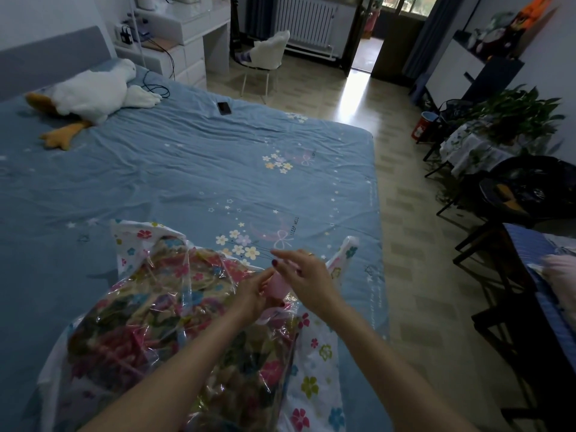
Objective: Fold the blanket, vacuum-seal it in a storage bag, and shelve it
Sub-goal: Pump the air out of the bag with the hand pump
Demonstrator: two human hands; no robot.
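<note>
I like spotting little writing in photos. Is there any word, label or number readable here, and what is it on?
"SLEEP WELL": printed on the blue bedsheet, beside the bow.
Smaller print by the upper bow on the sheet: too blurred to read.
White mark on the red bin: unreadable.

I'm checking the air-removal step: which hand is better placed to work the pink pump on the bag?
Left, probably. The left hand already grips the pink plastic pump atop the clear flower-printed storage bag; the right hand hovers open above it.
</note>
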